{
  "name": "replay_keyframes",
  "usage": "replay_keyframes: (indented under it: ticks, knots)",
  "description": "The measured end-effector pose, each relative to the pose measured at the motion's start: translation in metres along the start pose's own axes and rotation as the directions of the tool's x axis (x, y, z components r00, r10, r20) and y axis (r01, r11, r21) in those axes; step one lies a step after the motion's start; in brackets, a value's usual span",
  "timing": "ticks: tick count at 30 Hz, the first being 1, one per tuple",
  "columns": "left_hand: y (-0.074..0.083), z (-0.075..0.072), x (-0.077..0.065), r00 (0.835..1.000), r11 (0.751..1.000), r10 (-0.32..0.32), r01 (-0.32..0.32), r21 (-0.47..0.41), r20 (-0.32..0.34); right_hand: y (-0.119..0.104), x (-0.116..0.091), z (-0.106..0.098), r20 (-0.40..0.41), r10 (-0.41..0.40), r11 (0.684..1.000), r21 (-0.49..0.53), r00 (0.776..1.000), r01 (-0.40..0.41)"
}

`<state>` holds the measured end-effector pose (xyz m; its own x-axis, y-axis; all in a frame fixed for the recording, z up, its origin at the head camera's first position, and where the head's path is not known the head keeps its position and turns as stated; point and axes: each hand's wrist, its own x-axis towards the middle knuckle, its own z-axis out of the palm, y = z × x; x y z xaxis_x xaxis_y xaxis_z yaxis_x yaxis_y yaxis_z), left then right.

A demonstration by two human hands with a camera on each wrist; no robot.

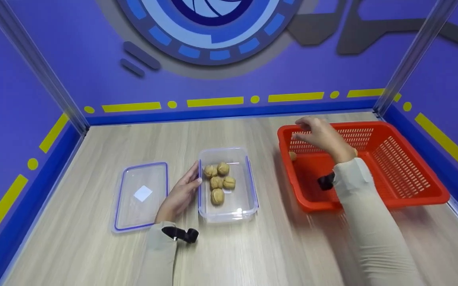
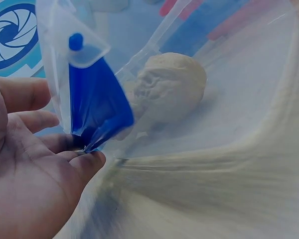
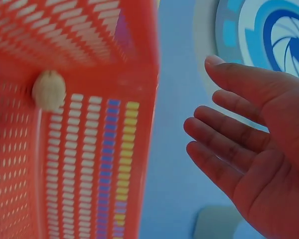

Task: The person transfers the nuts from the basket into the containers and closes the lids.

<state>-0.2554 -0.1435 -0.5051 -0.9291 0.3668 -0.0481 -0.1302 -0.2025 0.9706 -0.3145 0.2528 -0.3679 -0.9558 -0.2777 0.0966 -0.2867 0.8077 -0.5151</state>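
Observation:
A clear plastic food container (image 1: 241,202) with blue side flaps stands on the table, several walnuts (image 1: 217,196) lying in its left half. My left hand (image 1: 179,198) rests against the container's left wall, fingers fairly straight along the outside. In the left wrist view, its fingertips (image 2: 92,162) touch the blue flap (image 2: 97,99). Above the left back part of a red plastic basket (image 1: 416,198) is my right hand (image 1: 322,137), its fingers loosely bent and holding nothing. One walnut (image 3: 49,90) sits in a corner of the basket, partly hidden in the head view.
The container's clear lid (image 1: 143,212), with a blue seal and a white diamond sticker (image 1: 143,193), lies flat to the left of my left hand. Blue printed panels (image 1: 229,83) wall in the wooden table (image 1: 284,246) at the back and both sides.

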Motion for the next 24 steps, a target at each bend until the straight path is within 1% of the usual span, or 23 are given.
replay_keyframes:
  ticks: [5, 12, 17, 24]
  knots:
    - [0.000, 0.000, 0.000, 1.000, 1.000, 0.006, -0.006, 0.009, 0.000, 0.023, -0.007, -0.007, -0.030, 0.035, 0.999, 0.018, 0.999, -0.035]
    - [0.000, 0.000, 0.000, 1.000, 1.000, -0.005, 0.005, 0.008, -0.022, 0.050, -0.017, -0.012, -0.054, 0.094, 0.995, 0.046, 0.994, -0.091]
    - [0.000, 0.001, 0.000, 1.000, 1.000, 0.007, -0.007, 0.001, -0.004, 0.064, -0.024, -0.015, -0.052, 0.165, 0.985, 0.063, 0.985, -0.161]
    - [0.001, 0.002, -0.001, 1.000, 1.000, 0.003, -0.004, -0.011, -0.013, 0.085, -0.034, -0.020, -0.011, 0.242, 0.968, 0.075, 0.970, -0.241]
